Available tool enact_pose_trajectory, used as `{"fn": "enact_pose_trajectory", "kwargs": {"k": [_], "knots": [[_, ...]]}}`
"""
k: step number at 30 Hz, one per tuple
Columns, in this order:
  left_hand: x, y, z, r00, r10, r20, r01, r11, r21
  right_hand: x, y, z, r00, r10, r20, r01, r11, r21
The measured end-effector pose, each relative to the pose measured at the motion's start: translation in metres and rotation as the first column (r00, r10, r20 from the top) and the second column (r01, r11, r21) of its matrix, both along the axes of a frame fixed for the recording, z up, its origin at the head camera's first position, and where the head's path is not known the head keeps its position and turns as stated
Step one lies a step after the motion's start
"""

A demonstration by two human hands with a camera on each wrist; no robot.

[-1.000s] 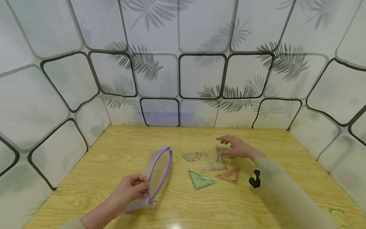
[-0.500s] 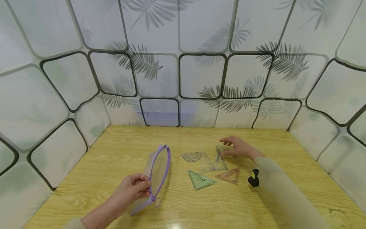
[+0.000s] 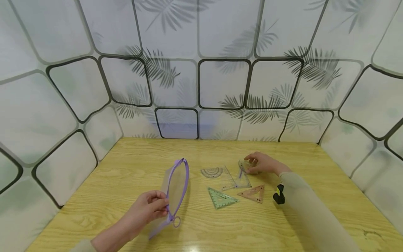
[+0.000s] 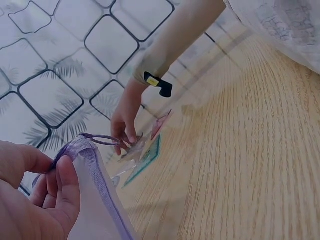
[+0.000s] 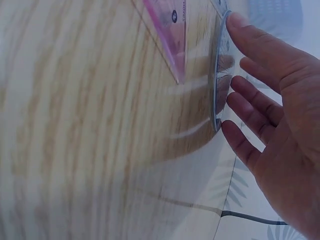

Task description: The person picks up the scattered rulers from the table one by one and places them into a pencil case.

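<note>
My left hand point(image 3: 146, 211) pinches the rim of a translucent pouch point(image 4: 92, 200) with purple zip edging, its mouth gaping toward the right. A purple ring pull point(image 3: 177, 221) hangs at the near end of the zip. My right hand point(image 3: 262, 163) is over a clear rounded protractor point(image 5: 220, 75); in the right wrist view its thumb and fingertips are at the rim, fingers lightly bent. Left of it lie a clear half-round protractor point(image 3: 211, 172) and clear flat pieces point(image 3: 231, 184), partly overlapping. Nearer are a green set square point(image 3: 220, 198) and a pinkish-orange set square point(image 3: 254, 193).
Everything rests on a wood-grain table point(image 3: 283, 224). A patterned cloth wall point(image 3: 220, 84) stands along the back and both sides. A small black device point(image 3: 278, 194) is strapped on the right wrist.
My right hand has drawn slightly right and its fingers have bent in toward the clear protractor. My left hand has shifted the pouch a little right, standing it more upright. The set squares stay put.
</note>
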State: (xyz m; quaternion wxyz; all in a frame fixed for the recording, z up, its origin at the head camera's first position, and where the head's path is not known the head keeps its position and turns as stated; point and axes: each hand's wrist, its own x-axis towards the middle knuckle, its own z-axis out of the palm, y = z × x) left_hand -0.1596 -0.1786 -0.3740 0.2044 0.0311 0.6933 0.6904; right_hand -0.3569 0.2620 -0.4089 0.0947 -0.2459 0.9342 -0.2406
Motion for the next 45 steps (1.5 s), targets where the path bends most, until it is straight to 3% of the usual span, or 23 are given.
{"fn": "enact_pose_trajectory", "kwargs": {"k": [16, 28, 45], "knots": [[-0.002, 0.0, -0.003, 1.0, 0.008, -0.011, -0.008, 1.0, -0.008, 0.003, 0.001, 0.005, 1.0, -0.004, 0.005, 0.004, 0.998, 0.058], [-0.003, 0.0, -0.004, 0.999, 0.029, -0.038, -0.03, 0.999, -0.027, 0.005, 0.003, 0.009, 0.999, -0.032, 0.01, 0.032, 0.999, 0.033], [-0.002, 0.0, -0.005, 0.995, 0.054, -0.082, -0.059, 0.996, -0.062, 0.004, 0.009, 0.021, 1.0, 0.021, 0.006, -0.021, 0.998, 0.055]]}}
